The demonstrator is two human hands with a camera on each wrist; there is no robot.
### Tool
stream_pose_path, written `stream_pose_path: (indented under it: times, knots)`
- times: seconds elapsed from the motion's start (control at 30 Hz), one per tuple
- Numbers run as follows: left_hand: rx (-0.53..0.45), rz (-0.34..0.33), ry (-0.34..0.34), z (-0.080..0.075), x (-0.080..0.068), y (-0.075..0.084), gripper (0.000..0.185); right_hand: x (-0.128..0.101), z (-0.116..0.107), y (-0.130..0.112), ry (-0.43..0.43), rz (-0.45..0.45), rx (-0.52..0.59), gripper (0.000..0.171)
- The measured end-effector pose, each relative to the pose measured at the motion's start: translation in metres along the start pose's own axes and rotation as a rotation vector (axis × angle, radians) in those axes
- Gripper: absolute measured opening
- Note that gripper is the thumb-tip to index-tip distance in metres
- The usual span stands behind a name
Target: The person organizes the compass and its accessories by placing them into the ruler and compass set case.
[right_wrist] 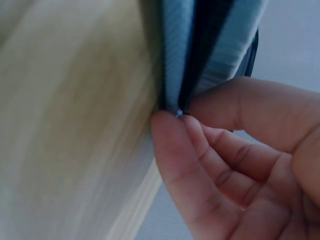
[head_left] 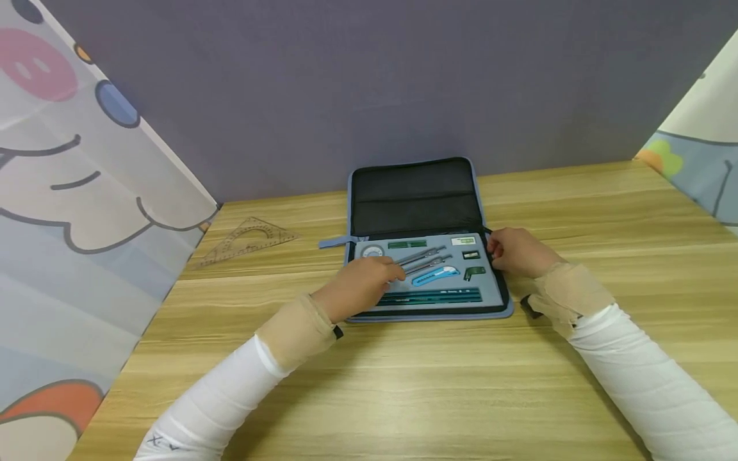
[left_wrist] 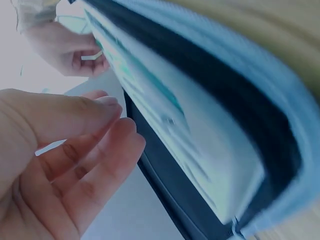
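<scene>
1. Case [head_left: 415,198]: a blue zip case lies open on the wooden counter [head_left: 403,384], its black lid leaning back towards the grey wall, its grey tray facing up.
2. Tray contents: a pair of compasses [head_left: 423,259], a blue cutter [head_left: 435,276], a row of green pencils [head_left: 432,296], a white eraser [head_left: 463,241] and a round dial piece [head_left: 372,251] sit in their recesses.
3. Left hand [head_left: 357,286]: rests on the tray's left part, fingers [left_wrist: 100,150] nearly straight and close together, holding nothing.
4. Right hand [head_left: 515,251]: at the case's right edge; thumb and fingers [right_wrist: 175,150] pinch the blue rim.
5. Set square [head_left: 245,240]: a clear triangle lies flat on the counter, well left of the case.
6. Printed curtains hang at both sides.
</scene>
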State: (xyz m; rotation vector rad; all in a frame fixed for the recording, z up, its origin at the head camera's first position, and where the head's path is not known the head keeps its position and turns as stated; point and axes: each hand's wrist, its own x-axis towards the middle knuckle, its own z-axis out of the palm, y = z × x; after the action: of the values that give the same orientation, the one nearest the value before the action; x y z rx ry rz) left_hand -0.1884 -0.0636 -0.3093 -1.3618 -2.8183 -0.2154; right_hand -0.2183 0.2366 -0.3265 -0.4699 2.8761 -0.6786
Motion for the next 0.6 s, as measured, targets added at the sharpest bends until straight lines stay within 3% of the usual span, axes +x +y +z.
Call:
stream_pose_path:
  times: [0.37,0.6]
  knots:
    - [0.030,-0.062,0.073,-0.014,-0.024,-0.048,0.021,0.000,0.000,-0.001,0.010,-0.009,-0.004,0.015]
    - [-0.050,-0.201,0.109,-0.023,-0.039,-0.087,0.025,-0.002,0.000,-0.002,0.014,-0.010,0.000,0.014]
